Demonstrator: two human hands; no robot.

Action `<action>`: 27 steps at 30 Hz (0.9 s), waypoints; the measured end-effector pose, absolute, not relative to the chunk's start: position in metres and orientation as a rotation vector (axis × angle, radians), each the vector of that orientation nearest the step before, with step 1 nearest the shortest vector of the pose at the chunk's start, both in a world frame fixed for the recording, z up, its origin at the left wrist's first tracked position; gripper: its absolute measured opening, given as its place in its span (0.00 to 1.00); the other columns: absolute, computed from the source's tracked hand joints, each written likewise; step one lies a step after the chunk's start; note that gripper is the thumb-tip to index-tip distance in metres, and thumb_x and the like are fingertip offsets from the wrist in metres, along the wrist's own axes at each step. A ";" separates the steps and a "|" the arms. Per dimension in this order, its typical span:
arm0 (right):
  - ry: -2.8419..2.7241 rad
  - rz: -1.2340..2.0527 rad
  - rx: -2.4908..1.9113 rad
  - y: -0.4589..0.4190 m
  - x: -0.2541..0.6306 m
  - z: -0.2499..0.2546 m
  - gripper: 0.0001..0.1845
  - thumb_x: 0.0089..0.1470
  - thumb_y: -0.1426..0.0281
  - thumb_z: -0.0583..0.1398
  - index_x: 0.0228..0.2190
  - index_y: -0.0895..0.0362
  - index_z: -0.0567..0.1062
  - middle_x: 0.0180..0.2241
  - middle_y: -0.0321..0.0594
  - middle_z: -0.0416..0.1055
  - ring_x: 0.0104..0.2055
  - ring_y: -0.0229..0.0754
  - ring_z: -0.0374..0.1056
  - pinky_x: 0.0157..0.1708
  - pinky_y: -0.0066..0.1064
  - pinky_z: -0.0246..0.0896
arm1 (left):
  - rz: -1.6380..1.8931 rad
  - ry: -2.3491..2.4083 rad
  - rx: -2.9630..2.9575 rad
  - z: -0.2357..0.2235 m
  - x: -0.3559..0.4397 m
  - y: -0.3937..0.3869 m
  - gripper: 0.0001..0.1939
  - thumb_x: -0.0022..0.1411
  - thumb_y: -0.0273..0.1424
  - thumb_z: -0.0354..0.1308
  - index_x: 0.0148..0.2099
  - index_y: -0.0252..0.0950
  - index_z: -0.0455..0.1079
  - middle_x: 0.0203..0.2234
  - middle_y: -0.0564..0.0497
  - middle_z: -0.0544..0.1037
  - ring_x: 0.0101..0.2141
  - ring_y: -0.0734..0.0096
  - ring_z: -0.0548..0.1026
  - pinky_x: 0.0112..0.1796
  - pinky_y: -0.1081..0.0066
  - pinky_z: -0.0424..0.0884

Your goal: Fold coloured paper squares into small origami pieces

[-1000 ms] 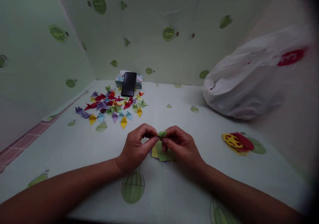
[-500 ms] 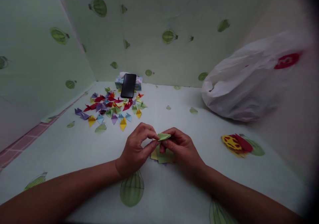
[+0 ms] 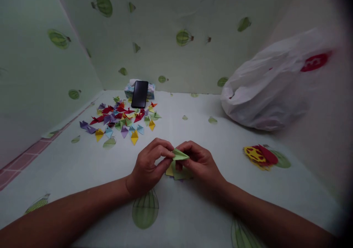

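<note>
Between my two hands is a small folded piece of light green origami paper (image 3: 180, 155), narrowing to a point on the right. My left hand (image 3: 151, 162) pinches its left end between thumb and fingers. From the other side my right hand (image 3: 199, 160) grips it, thumb below and fingers curled behind. Just beneath, a small stack of square paper sheets (image 3: 182, 172) lies on the table, green on top with yellow and purple edges showing; my right hand partly hides it.
Many folded paper cranes (image 3: 121, 117) in mixed colours spread at the back left. Behind them a black phone (image 3: 139, 94) leans on a tissue box (image 3: 150, 91). A white plastic bag (image 3: 261, 93) bulges at the right, with red and yellow cut-outs (image 3: 260, 156) nearer me.
The folded green paper has turned in my fingers, so its pointed face now shows more. Both hands keep hold of it. The whole view has shifted slightly.
</note>
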State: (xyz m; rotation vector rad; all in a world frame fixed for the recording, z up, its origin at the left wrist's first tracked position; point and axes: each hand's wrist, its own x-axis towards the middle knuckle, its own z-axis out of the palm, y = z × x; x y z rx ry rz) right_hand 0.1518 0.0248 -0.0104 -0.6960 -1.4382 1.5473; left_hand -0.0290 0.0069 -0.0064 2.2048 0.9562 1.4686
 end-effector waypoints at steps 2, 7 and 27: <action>-1.517 1.438 -0.718 0.023 0.153 -0.010 0.06 0.56 0.66 0.64 0.33 0.56 0.73 0.26 0.34 0.69 0.26 0.35 0.66 0.27 0.29 0.62 | 1.465 0.961 2.220 -0.007 -0.030 0.007 0.09 0.62 0.18 0.58 0.39 0.38 0.69 0.37 0.50 0.75 0.39 0.69 0.75 0.39 0.67 0.73; -1.714 1.098 -0.691 0.022 0.155 -0.007 0.02 0.57 0.74 0.61 0.33 0.55 0.74 0.32 0.38 0.69 0.31 0.38 0.67 0.31 0.32 0.63 | 1.476 0.913 2.293 -0.005 -0.032 0.008 0.10 0.61 0.18 0.58 0.39 0.38 0.68 0.37 0.49 0.75 0.39 0.70 0.75 0.38 0.69 0.73; -1.719 1.262 -0.941 0.028 0.155 -0.013 0.11 0.57 0.68 0.59 0.24 0.56 0.69 0.20 0.33 0.67 0.22 0.34 0.61 0.22 0.26 0.55 | 1.083 1.098 1.430 -0.008 -0.026 0.011 0.06 0.60 0.31 0.61 0.33 0.35 0.69 0.27 0.53 0.73 0.29 0.73 0.70 0.32 0.72 0.68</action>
